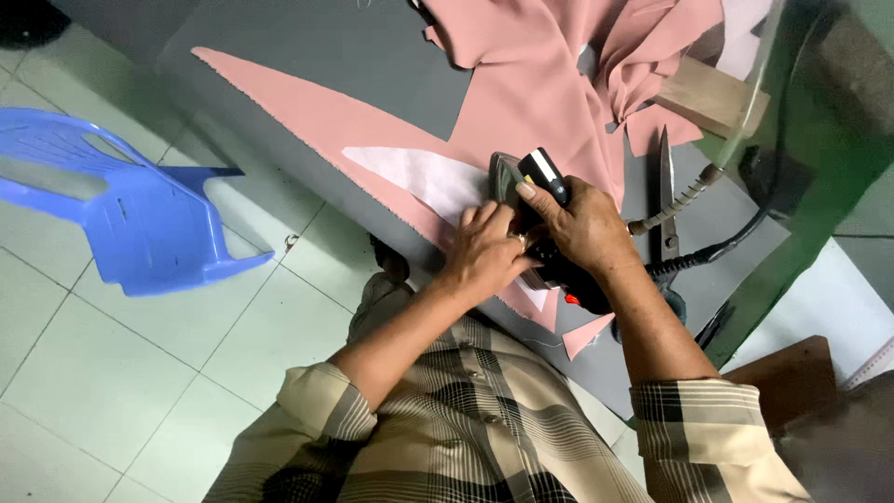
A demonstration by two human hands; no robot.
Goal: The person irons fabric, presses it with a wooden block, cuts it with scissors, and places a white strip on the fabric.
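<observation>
Near the front edge of the grey pressing table (372, 65), one electric iron (521, 186), dark-bodied with a black handle, sits soleplate-down on one long strip of pink fabric (307, 112) that runs diagonally toward the table's far left corner. Right hand (582, 228): fingers clenched around the iron's handle from above, a grasp that lets the wrist bear down and steer. Left hand (484, 247): fingers released and laid flat, pressing on the cloth just beside the iron, apparently to keep the layers smooth and stop them creeping under the soleplate. One white interfacing piece (419, 177), triangular, lies on the pink strip directly ahead of the iron's tip, matched to the strip's tapering shape. One loose heap of pink fabric (559, 56) is bunched at the table's far side, out of the pressing lane. One pair of scissors (666, 186) lies blades pointing away near the right edge, within reach of the right hand. One power cord (736, 233), with a coiled strain spring, trails off the right edge. One wooden block (712, 93) rests by the far right corner. One blue plastic chair (121, 205) stands on the tiled floor (140, 373), well apart from the table.
</observation>
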